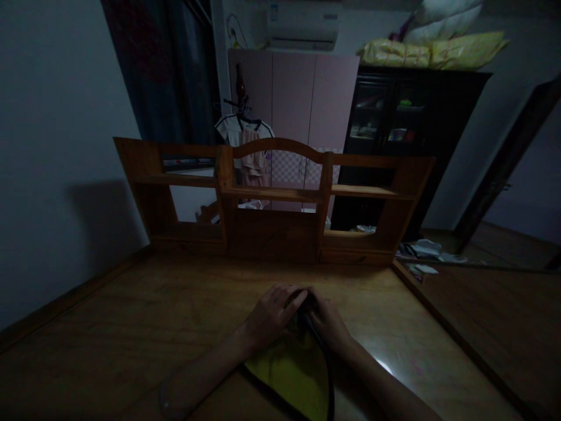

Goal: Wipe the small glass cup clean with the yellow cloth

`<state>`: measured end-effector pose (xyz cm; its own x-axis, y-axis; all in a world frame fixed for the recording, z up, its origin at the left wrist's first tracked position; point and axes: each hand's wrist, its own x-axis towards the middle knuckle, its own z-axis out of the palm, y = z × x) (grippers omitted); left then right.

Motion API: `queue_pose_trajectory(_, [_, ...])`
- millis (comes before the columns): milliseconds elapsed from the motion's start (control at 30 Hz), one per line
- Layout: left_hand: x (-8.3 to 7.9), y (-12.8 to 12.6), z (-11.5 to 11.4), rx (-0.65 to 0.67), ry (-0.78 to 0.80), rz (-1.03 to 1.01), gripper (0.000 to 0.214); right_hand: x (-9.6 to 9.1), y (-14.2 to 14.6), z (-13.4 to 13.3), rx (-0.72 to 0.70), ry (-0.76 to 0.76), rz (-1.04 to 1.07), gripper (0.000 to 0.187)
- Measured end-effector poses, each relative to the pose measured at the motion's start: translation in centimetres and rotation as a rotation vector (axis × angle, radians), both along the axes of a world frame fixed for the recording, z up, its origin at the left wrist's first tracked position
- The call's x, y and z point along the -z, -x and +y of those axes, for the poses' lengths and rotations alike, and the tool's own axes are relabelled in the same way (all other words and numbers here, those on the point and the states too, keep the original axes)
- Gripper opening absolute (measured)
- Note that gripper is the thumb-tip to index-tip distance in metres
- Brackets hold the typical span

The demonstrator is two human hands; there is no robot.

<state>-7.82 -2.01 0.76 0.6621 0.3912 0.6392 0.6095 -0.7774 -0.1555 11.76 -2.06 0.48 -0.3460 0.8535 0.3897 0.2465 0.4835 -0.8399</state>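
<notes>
A yellow-green piece with a dark border (291, 371), perhaps fabric, lies on the wooden desk (184, 316) and widens toward me. At its narrow far end is a dark, bunched part (303, 318). My left hand (275, 309) has its fingers curled over that end from the left. From the other side my right hand (323, 316) grips the same dark part, close against the left. Both hands are closed, and the dim light hides what exactly sits between the fingertips.
A wooden shelf unit (272, 192) rises along the desk's far side. A wall (65, 175) borders the left. Plastic bags and papers (425, 250) lie beyond the right edge. Behind stand a pink wardrobe (291, 99), a dark cabinet (421, 123) and hanging clothes (250, 140).
</notes>
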Motion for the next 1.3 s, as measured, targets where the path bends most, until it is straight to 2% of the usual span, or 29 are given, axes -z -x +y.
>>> queue_pose_trajectory(133, [0.1,-0.1,0.0,-0.011,-0.017,-0.050,0.084,-0.7,0.2,-0.3,-0.007,0.045,0.133,0.060])
queue_pose_trajectory(267, [0.0,-0.2,-0.2,-0.079,0.011,-0.104,0.080,-0.1,0.6,-0.1,-0.053,0.267,0.301,0.090])
queue_pose_trajectory(333, [0.0,-0.2,-0.2,-0.099,0.034,-0.110,0.074,0.7,0.7,0.3,-0.048,0.343,0.333,0.093])
queue_pose_trajectory(433, [0.0,-0.2,-0.2,-0.089,0.059,-0.078,0.071,1.7,0.8,0.7,-0.062,0.333,0.310,0.071])
queue_pose_trajectory(500, [0.0,-0.2,-0.2,-0.057,0.054,-0.046,0.071,1.7,0.7,0.8,-0.087,0.255,0.260,0.054])
queue_pose_trajectory(567, [-0.1,-0.2,-0.2,-0.033,0.038,-0.031,0.071,1.4,0.5,0.7,-0.082,0.168,0.207,0.045])
queue_pose_trajectory(700, [-0.2,-0.2,-0.2,-0.025,0.028,-0.032,0.074,0.9,0.1,0.6,-0.033,0.083,0.133,0.038])
queue_pose_trajectory(833, [-0.2,-0.3,-0.3,-0.026,0.019,-0.012,0.077,1.1,-0.1,0.8,-0.026,0.025,0.077,0.034])
queue_pose_trajectory(933, [-0.2,-0.4,-0.4,-0.019,-0.013,-0.006,0.064,1.3,-0.3,0.8,0.019,-0.038,-0.006,0.034])
queue_pose_trajectory(1000, [-0.3,-0.4,-0.6,-0.017,-0.049,-0.008,0.049,1.1,-0.6,0.7,0.053,-0.063,-0.063,0.027])
queue_pose_trajectory(1067, [-0.4,-0.4,-0.7,-0.013,-0.083,-0.012,0.046,0.8,-0.7,0.6,0.081,-0.073,-0.093,0.020])
queue_pose_trajectory(1300, [0.1,-0.4,-0.4,-0.082,-0.049,-0.034,0.054,0.6,-0.2,0.4,0.081,-0.015,0.023,0.026])
